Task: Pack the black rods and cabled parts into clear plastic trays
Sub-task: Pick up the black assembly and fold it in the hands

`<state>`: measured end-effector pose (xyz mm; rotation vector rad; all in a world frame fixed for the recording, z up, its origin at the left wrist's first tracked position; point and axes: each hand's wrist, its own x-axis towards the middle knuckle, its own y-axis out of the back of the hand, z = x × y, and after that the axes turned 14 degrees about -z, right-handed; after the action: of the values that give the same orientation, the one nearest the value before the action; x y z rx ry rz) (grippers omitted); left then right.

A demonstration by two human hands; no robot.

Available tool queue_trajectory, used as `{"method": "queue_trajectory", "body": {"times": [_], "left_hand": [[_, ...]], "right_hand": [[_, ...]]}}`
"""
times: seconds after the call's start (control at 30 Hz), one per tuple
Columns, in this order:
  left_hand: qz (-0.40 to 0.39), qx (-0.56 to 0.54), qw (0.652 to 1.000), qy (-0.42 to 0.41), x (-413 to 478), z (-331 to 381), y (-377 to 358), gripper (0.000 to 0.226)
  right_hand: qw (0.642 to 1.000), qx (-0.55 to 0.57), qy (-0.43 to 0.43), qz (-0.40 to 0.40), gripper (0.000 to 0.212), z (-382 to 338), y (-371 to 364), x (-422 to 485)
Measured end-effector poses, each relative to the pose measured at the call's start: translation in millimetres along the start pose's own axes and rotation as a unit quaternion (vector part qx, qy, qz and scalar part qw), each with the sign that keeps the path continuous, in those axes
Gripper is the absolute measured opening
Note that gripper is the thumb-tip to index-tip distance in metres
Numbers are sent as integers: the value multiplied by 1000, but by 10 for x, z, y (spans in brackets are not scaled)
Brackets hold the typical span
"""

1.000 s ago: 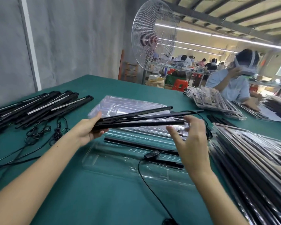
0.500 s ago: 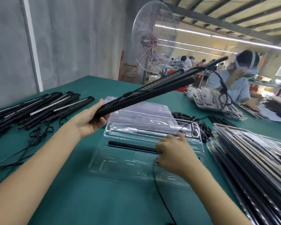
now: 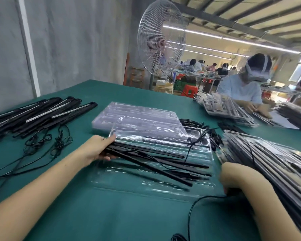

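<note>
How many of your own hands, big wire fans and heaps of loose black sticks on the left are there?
Own bare hands: 2 (left hand, right hand)
Round silver wire-cage fan: 1
Heap of loose black rods on the left: 1
Total: 4

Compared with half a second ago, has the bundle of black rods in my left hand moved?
Yes. The black rods, then tilted up toward the fan, now lie low across the open clear tray, left hand gripping their end.
</note>
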<state>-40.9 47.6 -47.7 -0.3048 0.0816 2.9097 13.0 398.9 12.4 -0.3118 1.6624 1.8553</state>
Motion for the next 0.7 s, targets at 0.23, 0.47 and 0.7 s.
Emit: {"method": "queue_trajectory", "body": {"times": [0.23,0.47,0.7], "left_hand": [[61,249,967,2,-26,24,-103,46],[133,580,801,-64,-88,52,-254,44],[45,596,793,-118,-34,-119,-40,23]], "right_hand": [[991,54,65,104,18,60,-22,-95],[944,101,281,139,42,-224,-143,-6],[936,84,308,148,15,-338,-245,167]]}}
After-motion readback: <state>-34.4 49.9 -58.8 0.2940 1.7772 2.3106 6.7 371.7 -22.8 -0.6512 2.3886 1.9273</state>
